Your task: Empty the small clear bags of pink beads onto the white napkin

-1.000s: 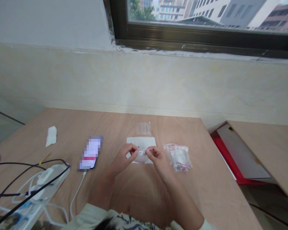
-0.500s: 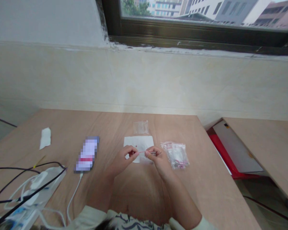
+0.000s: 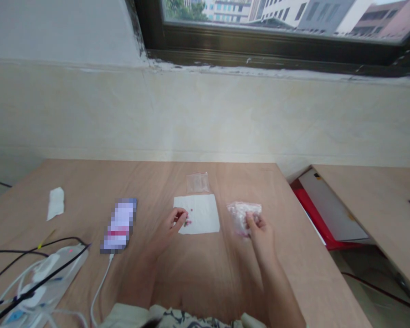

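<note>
My left hand rests at the left edge of a white sheet of paper, its thumb and fingers pinched together. Whatever they hold is too small to make out. Right beside the fingertips, small pink and red bead-like bits lie on the paper. Over on the right, my right hand has its fingers closed on the right side of a pile of clear plastic zip bags. Some pinkish contents show through the bags. Part of the pile is hidden behind my fingers.
A flat clear bag lies behind the paper. To the left are a phone on a white cable, a piece of white tissue and a power strip with tangled cords. The desk ends at a gap on the right.
My hands have moved apart from the thin pink strand stretched between them. The right went right to the bags; the left shifted slightly left. More pink bits now show on the paper.
</note>
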The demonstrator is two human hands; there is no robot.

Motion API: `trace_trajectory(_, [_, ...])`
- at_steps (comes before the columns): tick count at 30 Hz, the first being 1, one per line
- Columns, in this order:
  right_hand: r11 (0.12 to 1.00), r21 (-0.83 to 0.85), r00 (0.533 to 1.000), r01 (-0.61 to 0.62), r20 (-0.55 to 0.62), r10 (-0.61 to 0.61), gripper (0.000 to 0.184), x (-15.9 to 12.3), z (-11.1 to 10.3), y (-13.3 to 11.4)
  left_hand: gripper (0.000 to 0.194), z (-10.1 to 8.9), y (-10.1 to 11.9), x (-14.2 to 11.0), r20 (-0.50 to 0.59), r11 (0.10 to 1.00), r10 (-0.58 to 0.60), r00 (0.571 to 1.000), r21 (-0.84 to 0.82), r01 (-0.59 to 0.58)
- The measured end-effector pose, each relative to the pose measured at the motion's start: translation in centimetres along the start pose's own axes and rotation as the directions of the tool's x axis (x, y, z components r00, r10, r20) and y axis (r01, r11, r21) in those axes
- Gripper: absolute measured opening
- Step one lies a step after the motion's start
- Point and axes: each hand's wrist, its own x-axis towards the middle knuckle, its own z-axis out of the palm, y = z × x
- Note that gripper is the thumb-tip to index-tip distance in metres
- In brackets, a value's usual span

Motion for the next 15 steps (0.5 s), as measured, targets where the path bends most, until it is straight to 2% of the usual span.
trace_trajectory(2, [0.948, -0.314, 0.985, 0.059, -0.138, -0.107, 0.029, 1.5, -1.8, 0.7, 0.023, -0.6, -0.4, 0.0, -0.015, 0.998, -0.059, 0.998, -0.023, 0.059])
trace_trajectory(4, [0.809, -0.587, 0.944, 0.012, -0.261, -0.203, 0.036, 2.6, -2.7, 0.9, 0.024, -1.2, -0.8, 0.1, -0.038, 0.994, -0.101, 0.994, -0.043, 0.100])
trace_trajectory(6, [0.713, -0.701, 0.893, -0.018, -0.332, -0.304, 0.042, 3.2, -2.2, 0.4, 0.025, -1.6, -1.2, 0.3, -0.071, 0.991, -0.131, 0.989, -0.043, 0.128])
trace_trajectory(7, [0.699, -0.715, 0.879, 0.025, -0.317, -0.356, 0.041, 3.4, -1.5, 0.0, 0.025, -1.7, -1.5, 0.4, -0.090, 0.990, -0.140, 0.986, -0.034, 0.137])
trace_trajectory(9, [0.685, -0.693, 0.873, 0.224, -0.169, -0.457, 0.035, 3.6, 1.0, -1.2, 0.025, -1.7, -2.1, 0.6, -0.121, 0.990, -0.138, 0.983, -0.003, 0.139])
trace_trajectory(11, [0.653, -0.612, 0.863, 0.445, 0.100, -0.495, 0.032, 3.9, 4.6, -2.4, 0.024, -1.4, -2.7, 0.8, -0.125, 0.992, -0.113, 0.986, 0.034, 0.119])
trace_trajectory(15, [0.560, -0.535, 0.774, 0.633, 0.438, -0.456, 0.046, 4.9, 12.2, -3.6, 0.024, -1.0, -3.8, 0.9, -0.057, 0.996, -0.037, 0.998, 0.084, 0.042])
